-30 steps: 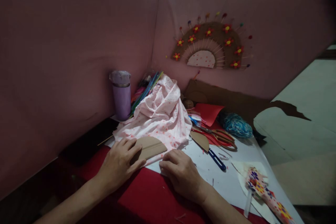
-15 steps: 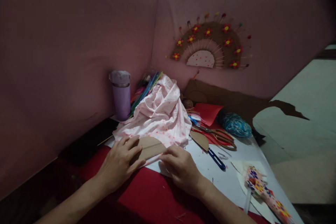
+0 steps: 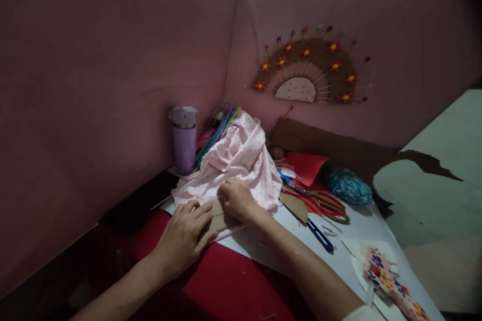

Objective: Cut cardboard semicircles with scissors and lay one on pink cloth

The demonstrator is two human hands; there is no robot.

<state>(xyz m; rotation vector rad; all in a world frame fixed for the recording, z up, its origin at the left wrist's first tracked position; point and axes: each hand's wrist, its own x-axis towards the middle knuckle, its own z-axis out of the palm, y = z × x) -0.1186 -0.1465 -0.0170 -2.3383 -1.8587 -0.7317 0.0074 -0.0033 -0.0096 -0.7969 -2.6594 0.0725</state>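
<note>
My left hand (image 3: 184, 238) lies flat with its fingers stretched out, pressing the left end of a brown cardboard half-disc (image 3: 217, 218) that rests on a pink dotted cloth (image 3: 237, 163). My right hand (image 3: 236, 198) sits over the top of that cardboard, fingers curled and pressed down on the cloth at its curved edge. Most of the cardboard is hidden under the two hands. Whether the right fingers pinch cloth or cardboard is unclear.
A purple bottle (image 3: 184, 139) stands in the corner beside coloured sticks (image 3: 216, 135). Scissors (image 3: 324, 199), a blue ball of yarn (image 3: 346, 185), red paper (image 3: 309, 165), a blue-handled tool (image 3: 320, 234) and a patterned paper cone (image 3: 391, 283) lie to the right. A flower-trimmed cardboard arch (image 3: 309, 67) hangs on the pink wall.
My right hand moved up and left from the white sheet onto the cardboard and cloth. My left hand stayed on the cardboard. The view shifted slightly.
</note>
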